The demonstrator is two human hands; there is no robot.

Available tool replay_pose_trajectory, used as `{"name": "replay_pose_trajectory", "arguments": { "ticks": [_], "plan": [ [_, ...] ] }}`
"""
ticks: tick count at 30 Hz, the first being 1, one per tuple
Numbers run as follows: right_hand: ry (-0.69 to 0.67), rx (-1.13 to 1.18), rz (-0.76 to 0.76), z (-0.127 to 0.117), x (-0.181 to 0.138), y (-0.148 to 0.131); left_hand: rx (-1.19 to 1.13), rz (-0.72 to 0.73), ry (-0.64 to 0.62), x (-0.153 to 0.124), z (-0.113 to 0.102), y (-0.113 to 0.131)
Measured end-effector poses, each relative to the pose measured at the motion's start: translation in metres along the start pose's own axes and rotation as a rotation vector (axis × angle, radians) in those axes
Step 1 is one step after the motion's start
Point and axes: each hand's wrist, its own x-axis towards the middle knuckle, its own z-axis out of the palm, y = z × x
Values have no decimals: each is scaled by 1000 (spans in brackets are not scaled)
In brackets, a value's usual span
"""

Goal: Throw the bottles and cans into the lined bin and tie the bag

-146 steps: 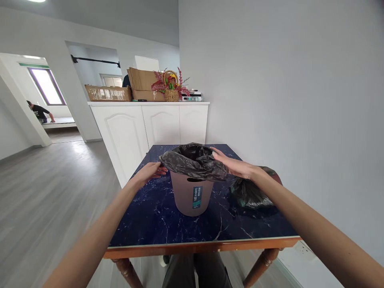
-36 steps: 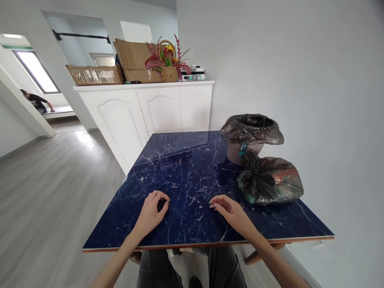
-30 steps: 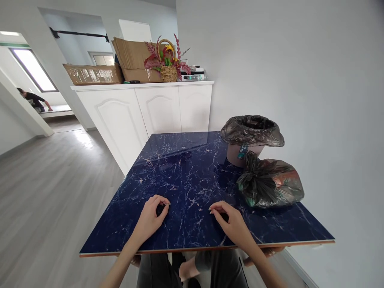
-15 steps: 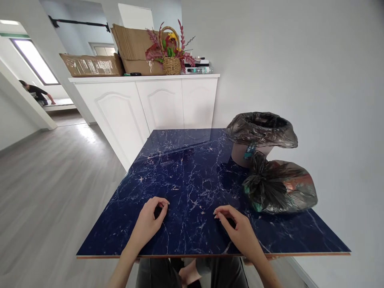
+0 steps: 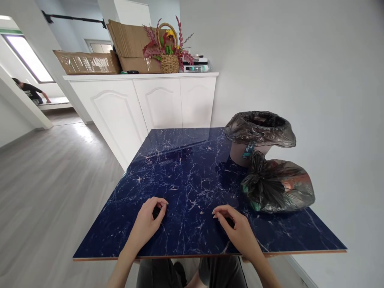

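Observation:
My left hand [image 5: 149, 218] rests on the dark blue marbled table [image 5: 186, 184] near its front edge. Its fingers curl round to meet the thumb, with nothing between them. To the right, my right hand [image 5: 235, 226] lies on the same tabletop in a similar loose pinch, also holding nothing. Nearest to it is a knotted black plastic bag [image 5: 288, 188], filled with things that show faintly through the film. Behind that bag stands a small bin [image 5: 240, 153] lined with another black bag [image 5: 261, 134], whose edge is folded out over the rim.
A white cabinet [image 5: 168, 100] stands beyond the table's far edge. On it are cardboard boxes [image 5: 87, 63], a flower basket [image 5: 170, 63] and a plastic bottle [image 5: 201, 68]. A wall rises at the right. Far left, a person [image 5: 31, 92] leans over a low white surface.
The view has shifted slightly, so the scene sits a little further left. Both hands keep their pose on the table. Beneath the table, my feet and legs have moved.

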Motion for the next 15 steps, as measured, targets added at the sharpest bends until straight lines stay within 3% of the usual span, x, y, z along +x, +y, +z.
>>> {"name": "replay_pose_trajectory", "arguments": {
  "ticks": [15],
  "plan": [
    [23, 13, -8, 2, 0, 1, 4, 13, -1, 0, -1, 5]
  ]
}}
